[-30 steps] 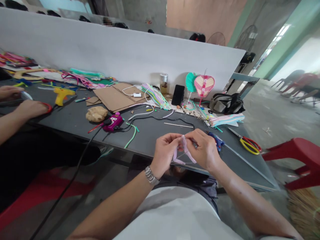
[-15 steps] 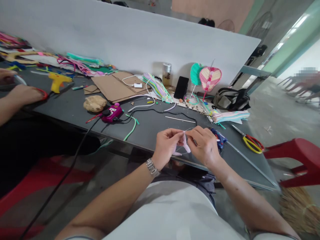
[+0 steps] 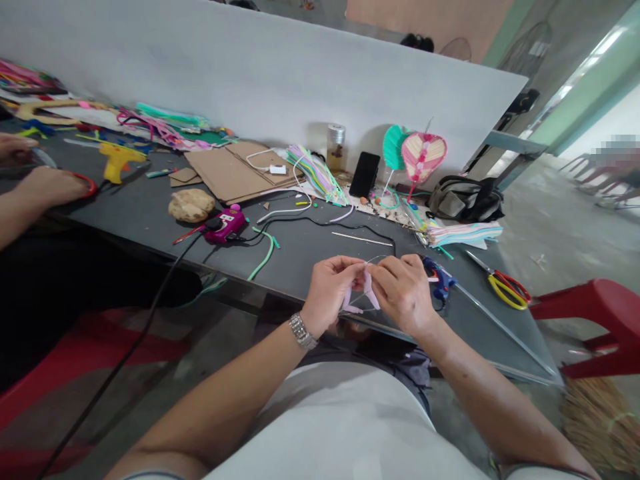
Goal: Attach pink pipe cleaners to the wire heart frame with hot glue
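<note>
My left hand (image 3: 333, 297) and my right hand (image 3: 403, 293) meet above the table's front edge, fingers pinching a bent pink pipe cleaner (image 3: 367, 293) between them. A thin, pale wire loop (image 3: 373, 261) rises from it, and my fingers hide part of the piece. Just beyond my right hand lies a blue glue gun (image 3: 437, 279), apart from my fingers. A magenta glue gun (image 3: 226, 225) sits further left, past a curved green pipe cleaner (image 3: 265, 257).
The dark grey table (image 3: 300, 263) holds cardboard sheets (image 3: 230, 173), a pipe cleaner bundle (image 3: 315, 177), a phone (image 3: 365, 175) and a heart-shaped fan (image 3: 423, 157). Scissors (image 3: 507, 289) lie at right. A co-worker's hands (image 3: 47, 187) work at far left. A red stool (image 3: 595, 320) stands right.
My hands have drawn closer together around the pink pipe cleaner, and the thin wire loop now shows above it. The whole view has shifted slightly.
</note>
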Demonstrator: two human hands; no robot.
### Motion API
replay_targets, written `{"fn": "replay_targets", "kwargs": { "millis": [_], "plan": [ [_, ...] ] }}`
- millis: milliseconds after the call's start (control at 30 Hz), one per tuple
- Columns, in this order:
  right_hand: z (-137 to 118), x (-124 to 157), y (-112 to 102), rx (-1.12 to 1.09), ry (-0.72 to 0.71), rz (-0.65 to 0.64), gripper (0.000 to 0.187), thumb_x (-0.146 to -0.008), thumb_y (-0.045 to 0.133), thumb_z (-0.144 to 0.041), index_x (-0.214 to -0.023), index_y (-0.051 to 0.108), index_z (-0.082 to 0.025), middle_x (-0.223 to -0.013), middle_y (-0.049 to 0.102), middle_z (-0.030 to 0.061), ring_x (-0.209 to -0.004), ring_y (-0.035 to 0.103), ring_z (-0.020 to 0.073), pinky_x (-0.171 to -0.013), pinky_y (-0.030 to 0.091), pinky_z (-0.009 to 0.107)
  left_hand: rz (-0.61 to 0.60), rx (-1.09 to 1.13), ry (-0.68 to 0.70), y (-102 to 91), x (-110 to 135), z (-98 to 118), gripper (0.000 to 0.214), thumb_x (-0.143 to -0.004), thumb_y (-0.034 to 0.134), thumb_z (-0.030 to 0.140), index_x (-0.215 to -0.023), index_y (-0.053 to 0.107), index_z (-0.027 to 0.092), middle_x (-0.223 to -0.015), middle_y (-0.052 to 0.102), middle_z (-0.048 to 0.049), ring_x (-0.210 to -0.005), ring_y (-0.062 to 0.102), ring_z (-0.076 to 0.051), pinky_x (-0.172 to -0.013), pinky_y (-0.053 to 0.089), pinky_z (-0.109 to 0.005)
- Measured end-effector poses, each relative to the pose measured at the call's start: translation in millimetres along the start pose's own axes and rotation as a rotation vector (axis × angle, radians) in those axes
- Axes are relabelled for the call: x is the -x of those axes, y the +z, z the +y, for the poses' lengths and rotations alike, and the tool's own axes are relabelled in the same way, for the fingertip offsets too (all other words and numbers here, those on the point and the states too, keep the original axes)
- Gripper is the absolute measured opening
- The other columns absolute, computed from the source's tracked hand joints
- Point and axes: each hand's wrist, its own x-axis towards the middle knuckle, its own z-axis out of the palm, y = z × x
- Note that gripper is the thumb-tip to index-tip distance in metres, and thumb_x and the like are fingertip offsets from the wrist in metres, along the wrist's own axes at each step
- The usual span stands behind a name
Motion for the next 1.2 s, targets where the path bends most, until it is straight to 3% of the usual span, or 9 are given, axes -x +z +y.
{"fn": "replay_targets", "kwargs": {
  "millis": [433,633,833,1033,1133,1200],
  "plan": [
    [-1,0,3,0.128,-0.087,-0.053,0.021,-0.102,0.049,-0.017,-0.09,0.066,-0.017,-0.078,0.065,0.0033,-0.07,0.051,0.0165,-0.074,0.026,0.037,-0.001,0.041,-0.012,-3.4,0,-4,0.023,-0.058,0.086,0.028,-0.065,0.072,0.012,-0.061,0.068,-0.0022,-0.055,0.058,-0.011,-0.054,0.048,-0.024],
    [-5,-5,-1,0.135,-0.067,-0.085,0.02,-0.1,0.049,-0.016,-0.093,0.067,-0.017,-0.076,0.063,0.0029,-0.068,0.049,0.0167,-0.079,0.027,0.038,0.033,-0.043,0.045,-7.6,-7,-13,0.021,-0.061,0.083,0.03,-0.063,0.07,0.013,-0.057,0.064,-0.0003,-0.053,0.054,-0.009,-0.054,0.044,-0.023],
    [3,-8,-16,0.104,0.049,-0.125,0.019,-0.099,0.05,-0.018,-0.093,0.068,-0.019,-0.083,0.07,0.005,-0.075,0.056,0.0186,-0.092,0.029,0.041,0.098,-0.026,0.055,-14.1,-17,-18,0.019,-0.062,0.079,0.028,-0.059,0.066,0.014,-0.052,0.057,0.0026,-0.051,0.05,-0.008,-0.051,0.038,-0.021],
    [26,-1,-21,-0.07,0.159,-0.145,0.012,-0.095,0.062,-0.027,-0.094,0.071,-0.019,-0.083,0.074,0.0058,-0.079,0.064,0.0216,-0.084,0.034,0.038,0.085,-0.04,0.038,-25.5,-24,-25,0.024,-0.065,0.081,0.034,-0.07,0.067,0.015,-0.061,0.06,0.0019,-0.057,0.054,-0.009,-0.055,0.044,-0.021],
    [45,21,-23,-0.138,0.323,-0.089,0.017,-0.094,0.061,-0.031,-0.094,0.073,-0.019,-0.082,0.074,0.006,-0.077,0.066,0.021,-0.077,0.038,0.035,0.11,-0.126,0.075,-35.4,-34,-31,0.03,-0.064,0.082,0.039,-0.075,0.068,0.015,-0.064,0.062,0.0012,-0.06,0.057,-0.011,-0.057,0.047,-0.023],
    [59,46,-25,-0.091,0.536,-0.06,0.019,-0.093,0.059,-0.033,-0.092,0.073,-0.02,-0.081,0.073,0.0062,-0.073,0.065,0.0205,-0.07,0.039,0.032,0.132,-0.184,0.087,-43.9,-43,-34,0.032,-0.063,0.081,0.04,-0.076,0.069,0.014,-0.065,0.063,0.0006,-0.06,0.058,-0.011,-0.058,0.049,-0.024]
  ]
}}
